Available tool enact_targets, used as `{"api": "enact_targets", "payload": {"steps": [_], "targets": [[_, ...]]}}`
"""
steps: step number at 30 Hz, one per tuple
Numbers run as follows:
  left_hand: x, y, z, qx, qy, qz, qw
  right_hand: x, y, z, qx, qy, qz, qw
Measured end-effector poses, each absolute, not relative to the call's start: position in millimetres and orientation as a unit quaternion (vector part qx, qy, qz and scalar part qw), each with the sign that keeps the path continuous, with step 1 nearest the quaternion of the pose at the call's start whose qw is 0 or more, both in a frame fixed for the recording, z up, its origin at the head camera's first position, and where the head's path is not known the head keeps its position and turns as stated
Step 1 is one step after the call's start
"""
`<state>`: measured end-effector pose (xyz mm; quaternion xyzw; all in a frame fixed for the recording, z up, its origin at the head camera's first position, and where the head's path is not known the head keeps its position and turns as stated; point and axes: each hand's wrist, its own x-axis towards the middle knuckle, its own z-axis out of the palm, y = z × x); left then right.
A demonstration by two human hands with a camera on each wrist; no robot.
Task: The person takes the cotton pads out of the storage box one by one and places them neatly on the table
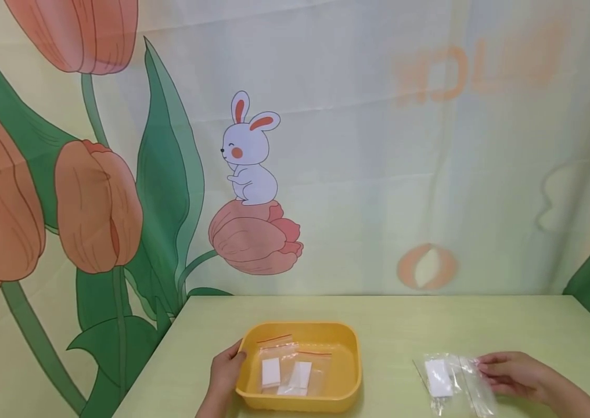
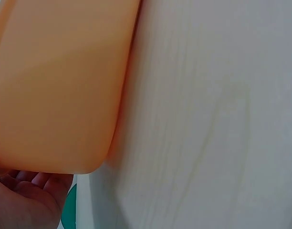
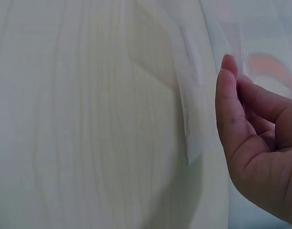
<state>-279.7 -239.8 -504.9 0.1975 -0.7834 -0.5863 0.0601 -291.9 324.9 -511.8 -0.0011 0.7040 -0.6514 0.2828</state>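
Note:
A yellow plastic basin (image 1: 347,400) stands on the table, and my left hand (image 1: 226,368) grips its left side with the thumb at the rim. Clear zip bags (image 1: 318,371) with white rectangular pieces (image 1: 271,371) inside lie in the basin. To the right of it, my right hand (image 1: 517,374) pinches clear plastic (image 1: 475,386) by its edge, a zip bag with a white piece (image 1: 438,377) in it. In the right wrist view, thumb and fingertips meet on the bag (image 3: 191,95). Whether it is one bag or more, I cannot tell.
The pale green table (image 1: 389,325) reaches back to a hanging cloth (image 1: 352,174) printed with tulips and a white rabbit. The left wrist view mostly shows the basin's outer wall (image 2: 60,95) and the tabletop beside it.

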Motion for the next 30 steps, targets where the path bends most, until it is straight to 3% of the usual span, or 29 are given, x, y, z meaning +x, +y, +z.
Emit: {"api": "enact_targets", "payload": {"steps": [11,30], "targets": [[-280.4,-239.5,-505.7,0.206,-0.783,-0.584,0.061,-285.7,321.0,-507.6,0.097,0.759,-0.596,0.243],[-279.4,-239.1,-506.2,0.203,-0.785,-0.581,0.068,-286.1,313.0,-517.5,0.134,0.839,-0.476,0.225]]}}
